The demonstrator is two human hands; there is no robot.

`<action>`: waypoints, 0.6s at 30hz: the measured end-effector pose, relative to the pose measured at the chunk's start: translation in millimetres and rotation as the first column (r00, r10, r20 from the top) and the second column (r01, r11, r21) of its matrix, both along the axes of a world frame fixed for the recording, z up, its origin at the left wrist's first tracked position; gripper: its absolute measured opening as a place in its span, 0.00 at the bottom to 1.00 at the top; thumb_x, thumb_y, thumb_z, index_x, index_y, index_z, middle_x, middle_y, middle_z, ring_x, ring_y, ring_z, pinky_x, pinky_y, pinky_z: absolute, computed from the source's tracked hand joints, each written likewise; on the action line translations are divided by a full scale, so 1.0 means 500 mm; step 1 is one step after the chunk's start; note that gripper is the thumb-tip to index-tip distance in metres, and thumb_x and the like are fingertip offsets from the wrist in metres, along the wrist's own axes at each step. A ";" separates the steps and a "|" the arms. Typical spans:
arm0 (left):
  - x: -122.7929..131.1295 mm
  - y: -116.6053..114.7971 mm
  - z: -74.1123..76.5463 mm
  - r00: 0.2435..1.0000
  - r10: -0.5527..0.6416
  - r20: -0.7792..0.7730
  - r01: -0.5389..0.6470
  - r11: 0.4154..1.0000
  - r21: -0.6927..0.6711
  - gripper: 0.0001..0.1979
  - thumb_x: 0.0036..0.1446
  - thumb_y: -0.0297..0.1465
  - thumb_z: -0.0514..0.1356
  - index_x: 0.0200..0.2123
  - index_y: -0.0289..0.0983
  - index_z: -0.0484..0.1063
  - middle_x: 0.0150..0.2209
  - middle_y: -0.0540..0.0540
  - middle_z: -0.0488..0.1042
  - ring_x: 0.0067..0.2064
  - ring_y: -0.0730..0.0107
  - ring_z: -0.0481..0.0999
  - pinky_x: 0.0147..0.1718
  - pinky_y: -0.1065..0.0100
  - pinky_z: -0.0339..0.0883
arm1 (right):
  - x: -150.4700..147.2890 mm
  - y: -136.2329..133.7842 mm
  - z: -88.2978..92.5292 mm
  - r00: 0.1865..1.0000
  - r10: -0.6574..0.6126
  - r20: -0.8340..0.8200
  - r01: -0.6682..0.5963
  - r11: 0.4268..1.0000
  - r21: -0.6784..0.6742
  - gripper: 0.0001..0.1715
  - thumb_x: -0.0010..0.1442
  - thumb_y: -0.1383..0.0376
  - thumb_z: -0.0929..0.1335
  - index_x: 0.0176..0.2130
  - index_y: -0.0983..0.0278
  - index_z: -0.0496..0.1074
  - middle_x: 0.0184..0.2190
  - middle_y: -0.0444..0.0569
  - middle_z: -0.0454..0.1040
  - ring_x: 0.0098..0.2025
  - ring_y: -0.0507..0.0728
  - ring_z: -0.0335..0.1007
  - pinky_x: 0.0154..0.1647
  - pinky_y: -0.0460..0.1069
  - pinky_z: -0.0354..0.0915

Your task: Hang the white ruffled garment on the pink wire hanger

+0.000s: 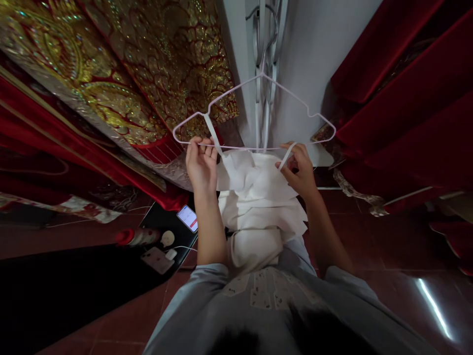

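A thin white wire hanger [236,91] hangs by its hook on a rail against a white wall. A white layered garment [258,197] hangs below it, with two white straps. My left hand [201,165] is closed, pinching the hanger's lower bar where the left strap [212,130] loops over the hanger's left shoulder. My right hand [301,170] is closed on the right strap [288,155], holding it just under the lower bar. The garment falls down between my forearms toward my grey shirt.
Red and gold sequined garments [121,84] hang at the left, dark red velvet clothes [402,98] at the right. On a black surface at lower left lie a lit phone [187,218], a charger with cable [158,259] and a red-capped bottle [135,237]. Red tiled floor [388,256] lies below.
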State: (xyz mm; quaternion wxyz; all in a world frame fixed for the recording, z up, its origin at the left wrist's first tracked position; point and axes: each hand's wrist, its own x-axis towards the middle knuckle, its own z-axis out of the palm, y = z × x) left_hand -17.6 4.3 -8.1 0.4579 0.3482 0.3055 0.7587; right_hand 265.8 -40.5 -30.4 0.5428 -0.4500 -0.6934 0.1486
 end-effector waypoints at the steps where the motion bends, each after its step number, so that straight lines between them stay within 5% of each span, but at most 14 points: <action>1: 0.009 -0.003 -0.003 0.999 0.037 0.000 -0.037 0.999 0.036 0.19 0.63 0.51 0.69 0.35 0.42 0.73 0.33 0.49 0.78 0.46 0.65 0.84 0.51 0.66 0.77 | 0.008 0.001 0.000 0.998 -0.047 -0.032 0.048 0.997 0.054 0.23 0.63 0.53 0.74 0.55 0.55 0.78 0.55 0.52 0.77 0.35 0.55 0.72 0.37 0.55 0.75; 3: 0.018 -0.008 -0.005 0.998 0.058 -0.008 -0.057 0.994 0.093 0.22 0.60 0.52 0.71 0.35 0.42 0.71 0.31 0.50 0.77 0.43 0.67 0.84 0.49 0.68 0.78 | 0.035 0.008 -0.001 0.953 -0.226 -0.202 0.266 0.943 0.202 0.15 0.63 0.54 0.74 0.47 0.57 0.80 0.47 0.51 0.79 0.43 0.60 0.76 0.47 0.59 0.75; 6: 0.016 -0.014 -0.001 1.000 0.021 -0.023 -0.018 0.993 0.116 0.23 0.58 0.52 0.72 0.35 0.42 0.70 0.31 0.50 0.76 0.41 0.69 0.83 0.44 0.71 0.78 | 0.090 0.032 0.002 0.738 -0.408 -0.537 0.585 0.784 0.208 0.11 0.65 0.55 0.72 0.40 0.60 0.78 0.40 0.52 0.78 0.45 0.62 0.77 0.55 0.64 0.73; 8: 0.011 -0.018 0.000 1.000 0.008 -0.024 -0.005 0.995 0.100 0.22 0.59 0.52 0.72 0.35 0.41 0.69 0.31 0.50 0.76 0.40 0.69 0.83 0.43 0.71 0.78 | 0.120 0.053 0.013 0.719 -0.383 -0.580 0.549 0.825 0.135 0.13 0.64 0.55 0.72 0.43 0.59 0.77 0.42 0.53 0.78 0.47 0.62 0.77 0.55 0.64 0.72; 11: 0.009 -0.021 -0.002 1.000 0.006 -0.022 -0.004 0.997 0.075 0.21 0.60 0.50 0.71 0.35 0.41 0.68 0.31 0.50 0.75 0.39 0.69 0.82 0.42 0.71 0.78 | 0.141 0.079 0.050 0.855 -0.242 -0.459 0.313 0.946 0.084 0.18 0.60 0.52 0.75 0.46 0.58 0.77 0.43 0.52 0.78 0.47 0.62 0.77 0.53 0.62 0.72; 13: 0.012 -0.022 -0.006 1.000 0.010 -0.014 -0.009 0.997 0.070 0.21 0.60 0.50 0.71 0.35 0.41 0.68 0.31 0.50 0.74 0.39 0.69 0.82 0.43 0.70 0.78 | 0.141 0.085 0.087 0.927 -0.174 -0.332 0.212 0.974 0.082 0.19 0.59 0.51 0.76 0.46 0.57 0.77 0.40 0.51 0.79 0.42 0.60 0.76 0.48 0.60 0.73; 16: 0.022 -0.025 -0.011 1.000 0.001 -0.001 -0.001 0.998 0.057 0.22 0.59 0.50 0.71 0.35 0.41 0.68 0.31 0.50 0.74 0.39 0.68 0.82 0.44 0.69 0.78 | 0.124 0.072 0.142 0.984 -0.168 -0.051 0.174 0.969 0.176 0.19 0.58 0.53 0.78 0.47 0.55 0.79 0.40 0.49 0.79 0.42 0.60 0.75 0.51 0.61 0.73; 18: 0.031 -0.029 -0.012 1.000 -0.008 0.009 0.008 0.999 0.039 0.22 0.58 0.50 0.72 0.35 0.41 0.68 0.31 0.50 0.74 0.40 0.68 0.83 0.43 0.69 0.78 | 0.101 0.049 0.161 0.967 -0.254 0.025 0.226 0.898 0.376 0.17 0.60 0.55 0.77 0.49 0.53 0.79 0.44 0.49 0.78 0.49 0.63 0.75 0.57 0.64 0.71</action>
